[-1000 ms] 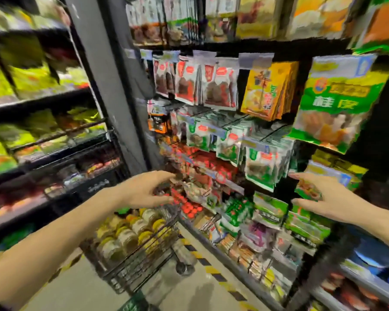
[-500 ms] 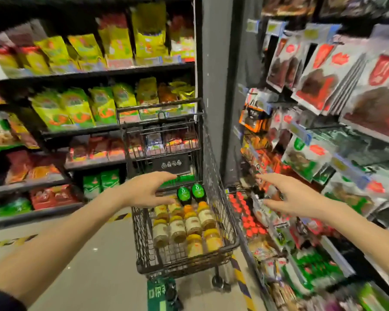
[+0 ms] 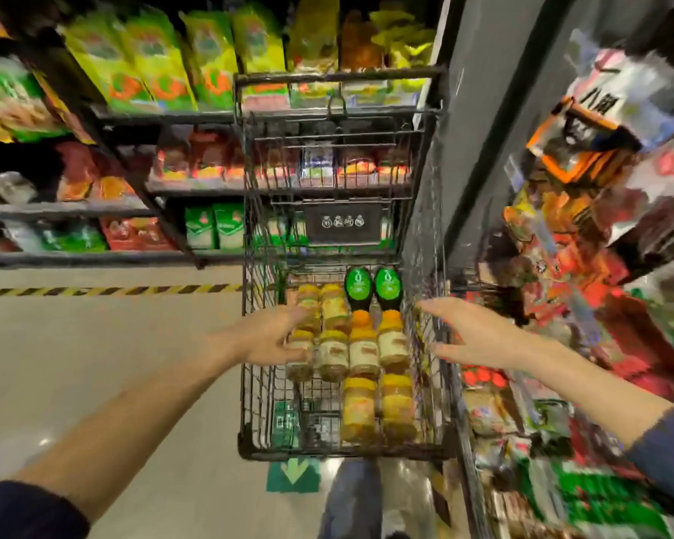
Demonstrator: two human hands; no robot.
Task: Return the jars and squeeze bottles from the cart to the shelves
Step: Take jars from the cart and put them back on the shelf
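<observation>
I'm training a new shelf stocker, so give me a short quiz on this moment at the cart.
1. True or false: the right hand grips a squeeze bottle.
2. How many green-ended squeeze bottles lie in the cart? A one, B two, C four.
3. Fill in: the ___ hand hovers over the jars at the cart's left side.
Key: 1 false, the right hand is open by the cart's right wall and holds nothing. 2 B. 3 left, the left hand.
</observation>
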